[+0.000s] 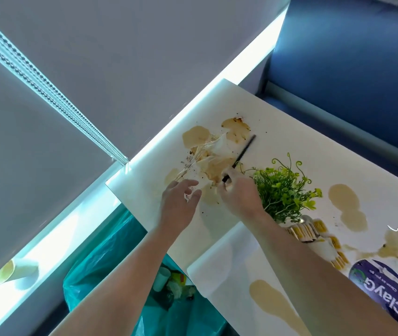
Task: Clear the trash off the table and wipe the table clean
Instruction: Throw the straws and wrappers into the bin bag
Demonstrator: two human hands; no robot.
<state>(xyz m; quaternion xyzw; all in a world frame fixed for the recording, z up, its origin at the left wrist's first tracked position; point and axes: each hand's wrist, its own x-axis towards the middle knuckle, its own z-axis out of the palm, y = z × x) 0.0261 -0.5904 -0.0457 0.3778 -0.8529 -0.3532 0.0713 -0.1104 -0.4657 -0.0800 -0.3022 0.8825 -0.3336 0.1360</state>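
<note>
Stained table | teal bag — cup, wrappers | right fingers grasp black stick | left fingers pinch scrap

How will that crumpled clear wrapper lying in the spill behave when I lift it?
Probably floppy and light: the crumpled clear wrapper looks like thin, creased film. Likely slippery and dripping, since it lies in the brown spill. It may also cling to the wet table.

On the table before me, a crumpled wrapper lies far left, a stick just right of it, a plant nearer right; a trash bag sits below the left edge.
</note>
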